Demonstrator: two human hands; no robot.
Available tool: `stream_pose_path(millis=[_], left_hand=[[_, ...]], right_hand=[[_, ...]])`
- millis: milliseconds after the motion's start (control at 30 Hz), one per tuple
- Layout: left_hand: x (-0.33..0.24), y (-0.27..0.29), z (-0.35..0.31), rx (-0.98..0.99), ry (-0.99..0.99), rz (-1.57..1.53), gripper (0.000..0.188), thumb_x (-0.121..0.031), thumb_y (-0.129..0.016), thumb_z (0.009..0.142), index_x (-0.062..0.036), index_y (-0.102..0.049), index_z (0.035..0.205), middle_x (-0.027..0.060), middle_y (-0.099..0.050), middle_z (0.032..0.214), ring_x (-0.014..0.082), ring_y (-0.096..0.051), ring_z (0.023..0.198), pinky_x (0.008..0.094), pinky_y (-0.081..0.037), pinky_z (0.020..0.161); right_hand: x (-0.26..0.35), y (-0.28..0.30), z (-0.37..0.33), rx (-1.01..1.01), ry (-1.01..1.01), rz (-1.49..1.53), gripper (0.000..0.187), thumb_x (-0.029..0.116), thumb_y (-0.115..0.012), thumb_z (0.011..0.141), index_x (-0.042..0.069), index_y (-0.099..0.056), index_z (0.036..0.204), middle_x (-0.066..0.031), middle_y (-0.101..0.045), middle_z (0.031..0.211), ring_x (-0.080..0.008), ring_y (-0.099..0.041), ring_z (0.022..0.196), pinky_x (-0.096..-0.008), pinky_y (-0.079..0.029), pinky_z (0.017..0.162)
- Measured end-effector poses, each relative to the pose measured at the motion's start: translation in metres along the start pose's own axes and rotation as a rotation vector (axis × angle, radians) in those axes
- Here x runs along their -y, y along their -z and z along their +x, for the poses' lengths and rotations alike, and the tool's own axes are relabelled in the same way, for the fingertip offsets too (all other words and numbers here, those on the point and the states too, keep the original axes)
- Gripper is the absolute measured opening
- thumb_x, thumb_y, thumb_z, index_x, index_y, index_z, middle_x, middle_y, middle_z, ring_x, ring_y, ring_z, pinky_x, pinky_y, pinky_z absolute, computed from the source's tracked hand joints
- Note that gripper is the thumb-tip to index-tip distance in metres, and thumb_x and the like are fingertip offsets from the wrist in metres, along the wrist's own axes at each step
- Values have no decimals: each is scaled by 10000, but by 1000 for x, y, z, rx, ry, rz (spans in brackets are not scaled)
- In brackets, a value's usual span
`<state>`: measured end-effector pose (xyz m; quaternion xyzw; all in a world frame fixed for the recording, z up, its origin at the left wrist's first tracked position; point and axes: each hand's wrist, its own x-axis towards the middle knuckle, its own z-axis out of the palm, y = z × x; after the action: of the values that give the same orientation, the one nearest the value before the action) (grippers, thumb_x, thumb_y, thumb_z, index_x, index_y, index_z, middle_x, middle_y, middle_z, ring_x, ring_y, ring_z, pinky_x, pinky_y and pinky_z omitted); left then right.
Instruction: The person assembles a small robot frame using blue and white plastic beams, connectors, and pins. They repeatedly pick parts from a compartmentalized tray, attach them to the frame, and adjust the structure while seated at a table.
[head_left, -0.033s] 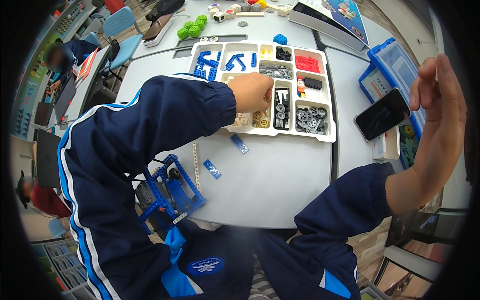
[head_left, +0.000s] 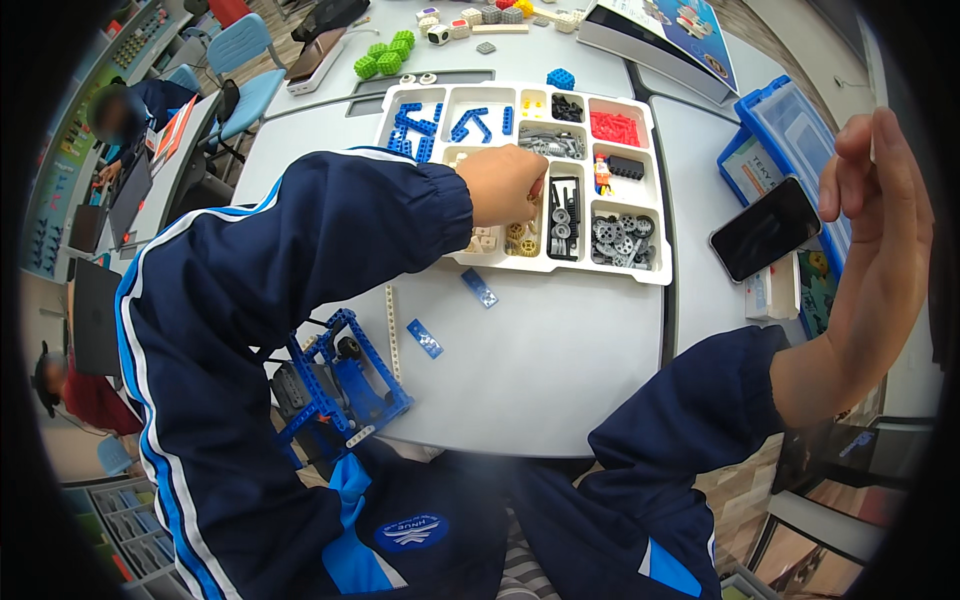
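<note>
A: My left hand reaches into the white sorting tray at the desk's far edge, fingers curled over small tan gears; whether they pinch one, I cannot tell.

B: Handling?

A: Light, rigid, slippery; pinch by the rim. My right hand hangs open, empty. Grey desk, classroom beyond.

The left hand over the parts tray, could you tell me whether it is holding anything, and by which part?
It cannot be told: the left hand is curled, fingers down, into a compartment of the white sorting tray among small tan pieces, and its fingertips are hidden. The right hand is raised, empty.
</note>
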<state>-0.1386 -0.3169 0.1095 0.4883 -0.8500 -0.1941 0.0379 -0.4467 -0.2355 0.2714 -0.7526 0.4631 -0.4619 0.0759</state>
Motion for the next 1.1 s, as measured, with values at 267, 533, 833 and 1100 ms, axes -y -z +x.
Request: stream_pose_path(millis=[267,533,833,1100], left_hand=[[3,24,34,-162,-64,69,127,-156,-647,833,-88,-740,888,160,-724,864,343,-709,823,436,-564,762],[-8,13,152,-413,-364,477,100,-111,-659,841,-108,-733,909,103,-691,990,306,-668,997,410,-553,812],[-4,0,175,-193,-253,657,182,-122,-677,809,-104,-732,982,96,-712,944,303,-680,996,408,-564,802],[-3,10,175,-273,-228,30,154,-82,-687,792,-68,-736,938,167,-730,888,359,-709,880,417,-575,778]], right_hand=[[6,-2,0,-12,-44,115,377,361,-512,1057,35,-650,930,-23,-489,699,-85,-497,645,-242,-419,655],[17,-19,-1,-107,-122,230,382,342,-548,1048,22,-660,874,-4,-488,656,-83,-499,626,-221,-392,625],[21,-17,-2,-118,-144,330,374,336,-528,1058,25,-657,895,2,-470,651,-82,-496,635,-219,-387,615],[21,-10,-5,-106,-134,202,369,336,-529,1057,26,-656,901,-2,-471,657,-82,-488,633,-220,-396,626]])
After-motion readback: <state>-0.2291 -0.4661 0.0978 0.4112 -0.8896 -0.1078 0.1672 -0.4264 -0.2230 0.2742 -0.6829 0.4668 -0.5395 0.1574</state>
